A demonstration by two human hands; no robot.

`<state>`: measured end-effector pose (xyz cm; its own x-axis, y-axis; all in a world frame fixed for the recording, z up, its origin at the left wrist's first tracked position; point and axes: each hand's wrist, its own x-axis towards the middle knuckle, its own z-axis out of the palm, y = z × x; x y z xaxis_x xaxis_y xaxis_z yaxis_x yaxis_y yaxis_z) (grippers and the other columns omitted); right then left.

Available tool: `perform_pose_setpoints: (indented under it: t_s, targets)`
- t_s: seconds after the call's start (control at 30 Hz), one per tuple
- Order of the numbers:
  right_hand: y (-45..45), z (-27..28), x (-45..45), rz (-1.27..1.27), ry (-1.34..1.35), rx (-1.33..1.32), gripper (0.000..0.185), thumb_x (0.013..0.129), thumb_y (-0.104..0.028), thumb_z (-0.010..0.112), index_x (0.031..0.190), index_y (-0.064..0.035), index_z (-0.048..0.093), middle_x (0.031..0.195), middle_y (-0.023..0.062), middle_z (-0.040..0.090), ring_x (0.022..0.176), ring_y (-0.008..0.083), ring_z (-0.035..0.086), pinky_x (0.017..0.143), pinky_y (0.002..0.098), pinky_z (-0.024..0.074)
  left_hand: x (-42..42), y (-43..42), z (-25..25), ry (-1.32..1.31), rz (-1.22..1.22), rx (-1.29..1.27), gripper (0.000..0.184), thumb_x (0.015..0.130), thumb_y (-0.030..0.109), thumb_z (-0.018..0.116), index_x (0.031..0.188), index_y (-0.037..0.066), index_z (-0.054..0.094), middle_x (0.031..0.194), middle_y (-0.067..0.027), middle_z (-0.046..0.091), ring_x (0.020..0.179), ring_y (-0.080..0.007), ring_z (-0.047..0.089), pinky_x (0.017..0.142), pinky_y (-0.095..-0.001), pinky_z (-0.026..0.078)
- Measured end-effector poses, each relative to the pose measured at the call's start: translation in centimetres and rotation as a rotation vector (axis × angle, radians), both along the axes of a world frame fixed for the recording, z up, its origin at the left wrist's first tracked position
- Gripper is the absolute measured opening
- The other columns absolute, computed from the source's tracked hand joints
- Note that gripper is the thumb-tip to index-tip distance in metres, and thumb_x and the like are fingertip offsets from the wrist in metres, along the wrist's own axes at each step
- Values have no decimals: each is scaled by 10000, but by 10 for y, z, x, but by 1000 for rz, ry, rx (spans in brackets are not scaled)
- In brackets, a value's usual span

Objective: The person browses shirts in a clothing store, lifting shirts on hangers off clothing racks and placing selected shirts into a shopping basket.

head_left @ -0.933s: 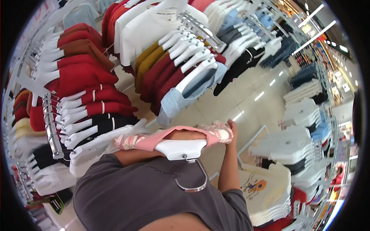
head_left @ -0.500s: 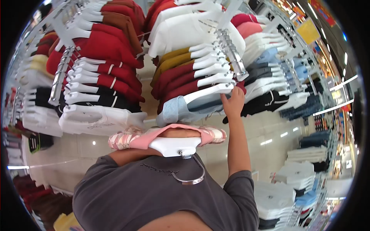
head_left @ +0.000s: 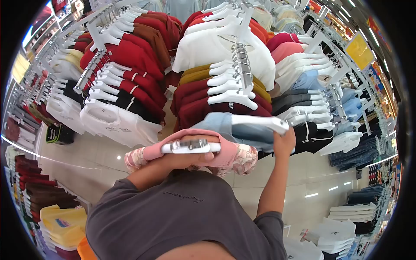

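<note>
My left hand (head_left: pixel 193 160) is closed around the pink patterned garment (head_left: pixel 227 151) on its white hanger (head_left: pixel 186 147), held in front of my chest. Part of the fingers is hidden under the cloth. My right hand (head_left: pixel 284 141) grips the end of another white hanger (head_left: pixel 260 121), which carries a light blue denim garment (head_left: pixel 216 123). That garment is off the rail, just in front of the dark red garments (head_left: pixel 195 106) hanging on the middle rack. The pink garment overlaps the lower part of the denim one.
A chrome rail (head_left: pixel 242 69) ends above the dark red garments. On the left rack hang red garments (head_left: pixel 130 56) and a white shirt (head_left: pixel 121 123). Black clothes (head_left: pixel 310 138) hang at the right. A black basket (head_left: pixel 60 134) stands on the tiled floor (head_left: pixel 95 160).
My right hand has gone from the rail to lower right, and the denim garment's hanger has come off the rail with it. The pink garment's hanger has turned, its hook now facing up.
</note>
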<state>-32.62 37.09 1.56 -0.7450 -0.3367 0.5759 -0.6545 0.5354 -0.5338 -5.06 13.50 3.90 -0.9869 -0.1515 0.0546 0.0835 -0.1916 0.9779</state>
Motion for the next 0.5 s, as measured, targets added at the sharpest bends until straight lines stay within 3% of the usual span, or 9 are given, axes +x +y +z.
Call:
perform_pose_setpoints:
  t_s: [0.1,0.13,0.2,0.27,0.3,0.37,0.5]
  targets:
    - [71,-28,-1,-148,-65,-5,293,746,-148,722,990,-4,648,937,180,640,924,397,615,806,454,478,-9,17,11,-40,53,136,448,840,174,784,1246,86,617,1135,-18,669,1041,-122,638,854,-274,536]
    - [95,-40,0,-209,-92,-16,299,750,-149,724,1002,-4,652,953,176,645,936,388,617,818,450,478,-7,16,73,-134,-9,288,408,867,105,743,1251,86,607,1138,-30,670,1040,-134,648,863,-289,552]
    - [139,-43,17,-267,-175,9,309,760,-149,726,1024,-3,656,978,174,648,967,380,617,845,443,476,-22,21,54,-182,10,370,396,885,68,709,1261,104,592,1148,-46,666,1037,-163,660,857,-313,564]
    - [178,-46,35,-373,-198,47,312,761,-142,726,1033,-4,659,1005,175,650,985,377,617,865,438,473,-42,22,49,-138,-30,265,375,898,90,697,1258,116,593,1133,-76,669,980,-193,679,832,-340,563]
    - [195,-46,45,-384,-202,40,312,761,-142,726,1033,-4,659,1005,175,650,985,378,617,865,438,473,-66,20,-13,-62,73,248,353,912,115,684,1252,89,591,1089,-89,678,956,-203,680,824,-361,555]
    - [225,-46,64,-583,-233,28,309,764,-131,727,1038,-5,662,1027,178,655,995,373,618,873,437,473,-88,22,-17,-50,52,205,338,920,124,673,1242,63,590,1070,-93,678,949,-207,672,828,-371,549]
    - [286,-49,102,-726,-208,44,319,770,-122,726,1060,-7,658,1055,184,657,1003,369,619,881,441,469,-129,23,-19,34,-29,298,299,943,147,648,1221,53,590,1047,-82,668,888,-193,652,802,-357,549]
